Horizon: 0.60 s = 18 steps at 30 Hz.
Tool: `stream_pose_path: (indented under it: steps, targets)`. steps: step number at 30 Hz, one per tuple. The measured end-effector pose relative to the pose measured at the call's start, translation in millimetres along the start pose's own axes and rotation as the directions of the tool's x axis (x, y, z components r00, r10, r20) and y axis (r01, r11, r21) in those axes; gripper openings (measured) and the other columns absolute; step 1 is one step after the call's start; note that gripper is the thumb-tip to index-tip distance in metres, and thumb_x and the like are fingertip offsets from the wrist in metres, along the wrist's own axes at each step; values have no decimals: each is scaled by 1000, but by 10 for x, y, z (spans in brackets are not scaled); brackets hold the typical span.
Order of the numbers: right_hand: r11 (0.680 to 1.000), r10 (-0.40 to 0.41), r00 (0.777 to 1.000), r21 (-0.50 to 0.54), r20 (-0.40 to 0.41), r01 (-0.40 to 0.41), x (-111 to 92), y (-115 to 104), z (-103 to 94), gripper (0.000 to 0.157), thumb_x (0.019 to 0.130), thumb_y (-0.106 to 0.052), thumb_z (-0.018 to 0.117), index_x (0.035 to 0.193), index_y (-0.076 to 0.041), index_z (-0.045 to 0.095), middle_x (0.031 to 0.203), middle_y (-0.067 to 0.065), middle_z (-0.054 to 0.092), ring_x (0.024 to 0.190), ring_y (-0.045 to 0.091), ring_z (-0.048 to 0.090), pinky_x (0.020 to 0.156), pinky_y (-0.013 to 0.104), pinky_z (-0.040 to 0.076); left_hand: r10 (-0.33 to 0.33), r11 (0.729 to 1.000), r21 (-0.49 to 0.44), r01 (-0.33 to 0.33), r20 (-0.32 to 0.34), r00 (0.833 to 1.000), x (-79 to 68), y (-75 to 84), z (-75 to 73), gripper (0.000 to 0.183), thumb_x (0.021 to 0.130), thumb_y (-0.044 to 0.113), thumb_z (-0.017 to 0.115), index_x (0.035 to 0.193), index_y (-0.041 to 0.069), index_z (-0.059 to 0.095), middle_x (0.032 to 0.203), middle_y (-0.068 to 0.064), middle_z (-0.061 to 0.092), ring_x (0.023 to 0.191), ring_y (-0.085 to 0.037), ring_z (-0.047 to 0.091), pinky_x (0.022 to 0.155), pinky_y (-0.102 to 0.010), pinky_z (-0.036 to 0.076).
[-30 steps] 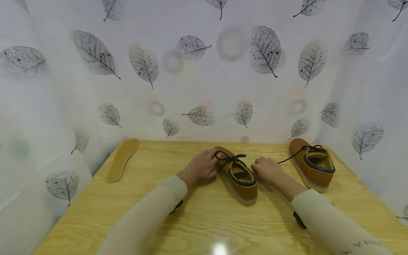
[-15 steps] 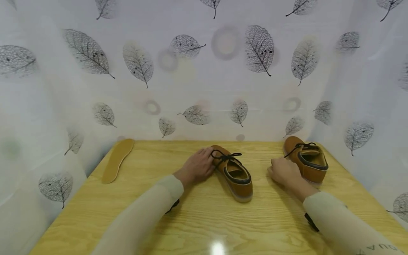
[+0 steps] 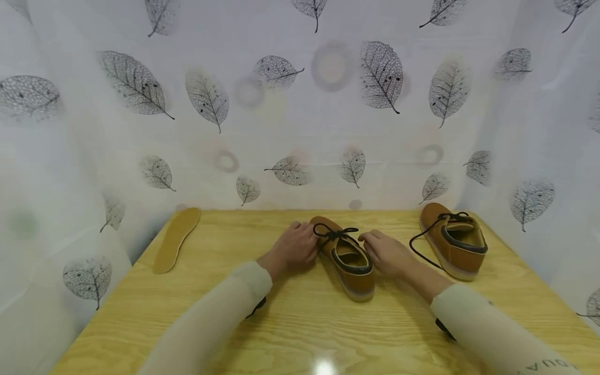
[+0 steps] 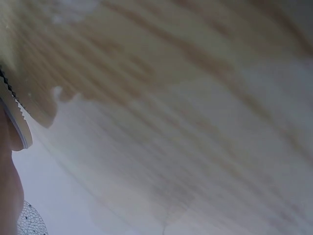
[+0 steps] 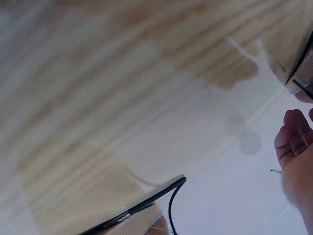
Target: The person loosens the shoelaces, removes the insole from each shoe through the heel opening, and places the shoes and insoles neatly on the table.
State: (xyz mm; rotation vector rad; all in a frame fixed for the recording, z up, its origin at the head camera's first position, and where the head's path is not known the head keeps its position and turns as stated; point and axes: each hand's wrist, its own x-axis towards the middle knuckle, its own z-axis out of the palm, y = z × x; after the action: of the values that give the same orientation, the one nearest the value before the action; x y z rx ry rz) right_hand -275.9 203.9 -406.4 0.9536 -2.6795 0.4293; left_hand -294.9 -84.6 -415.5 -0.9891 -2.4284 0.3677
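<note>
A brown lace-up shoe (image 3: 358,278) with a tied black bow (image 3: 335,234) stands between my hands, toe away from me. My left hand (image 3: 292,245) lies against its left side near the toe, by the left loop. Whether the fingers pinch anything is hidden. My right hand (image 3: 384,252) is raised just right of the bow. In the right wrist view, the fingers of my right hand (image 5: 298,139) are loosely bent, with nothing visible between them. A second brown shoe (image 3: 461,255) stands at the right, its long black lace (image 3: 414,249) curving down its left side.
A tan insole (image 3: 177,239) lies at the left of the wooden table (image 3: 300,323). A white leaf-printed curtain (image 3: 300,125) hangs behind the table and along both sides.
My right hand went right towards the second shoe, then came back left beside the middle shoe's bow. The second shoe's lace, stretched towards my hand earlier, now hangs in a slack curve.
</note>
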Motion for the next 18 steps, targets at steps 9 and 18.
stream_pose_path:
  steps: [9, 18]
  targets:
    - [980, -192, 978, -58, -79, 188, 31, -162, 60, 9, 102, -10, 53, 110, -11, 55, 98, 1, 60, 80, 13, 58, 69, 33, 52, 103, 994, -18, -108, -186, 977, -28, -30, 65, 27, 95, 33, 48, 103, 12, 65, 97, -4, 68, 93, -22, 59, 80, -37, 44]
    - [964, -247, 960, -132, -128, 231, 74, -225, 65, 5, 99, -12, 57, 100, -8, 60, 88, 0, 57, 71, 10, 54, 62, 29, 50, 89, 987, -102, -128, -317, 944, -151, -59, 58, 14, 92, 21, 53, 87, 10, 59, 80, -2, 61, 75, -20, 56, 73, -35, 46]
